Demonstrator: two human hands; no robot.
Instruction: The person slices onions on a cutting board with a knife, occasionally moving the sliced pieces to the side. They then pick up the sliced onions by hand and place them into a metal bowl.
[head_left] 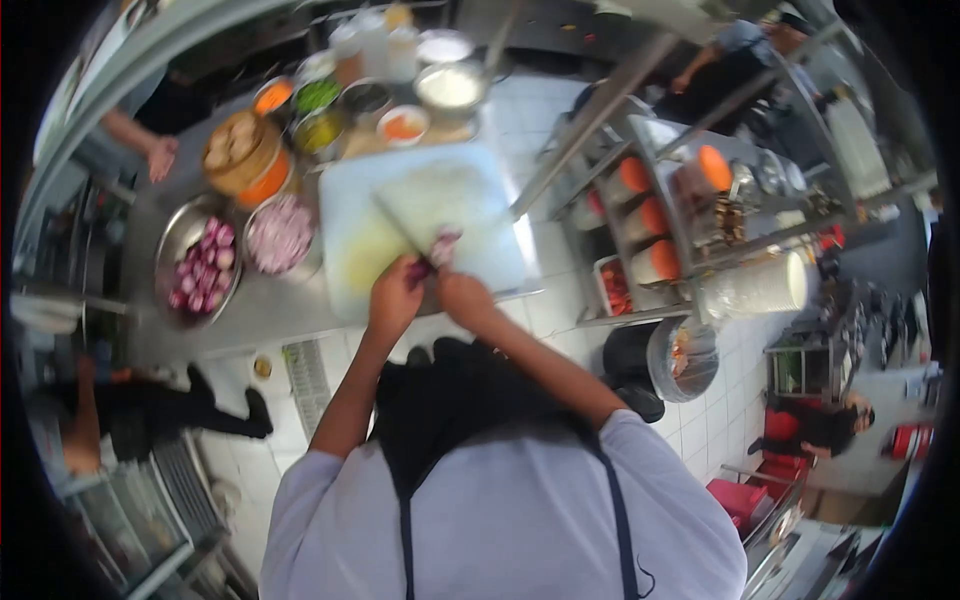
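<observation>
A knife lies over the pale cutting board, its blade pointing up and left and its handle end near my right hand. That hand is closed around the handle. My left hand is closed on a piece of red onion beside the blade, at the board's near edge. Cut onion pieces sit just right of the blade. To the left stand a metal bowl of whole peeled red onions and a container of sliced onion.
Beyond the board are a bowl of white food, a bowl of orange pieces and a container of chopped greens. A metal shelf stands right. A co-worker's hand reaches in at left; other people stand farther off.
</observation>
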